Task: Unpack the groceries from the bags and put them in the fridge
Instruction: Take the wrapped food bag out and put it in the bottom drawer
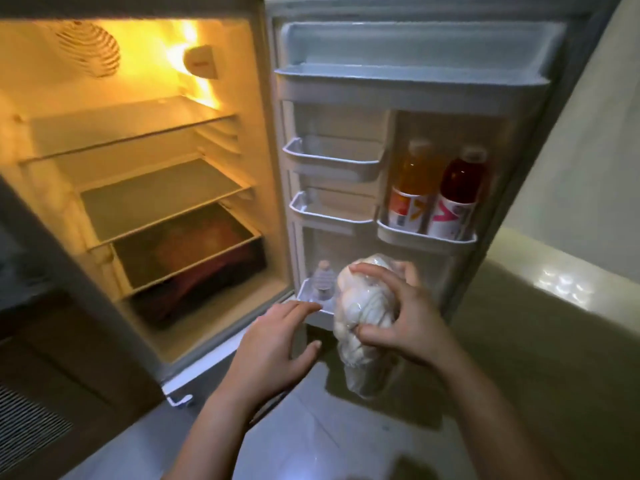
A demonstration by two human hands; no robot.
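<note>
Head view: at the open fridge door, the right hand grips a clear plastic bag of pale food, fingers curled over its top and thumb pinching its lower side, the bag's tail hanging below the palm. The bag sits just in front of the door's bottom shelf, beside a small water bottle. The left hand, fingers loosely spread, touches that shelf's front edge. Two juice bottles stand higher in the door.
</note>
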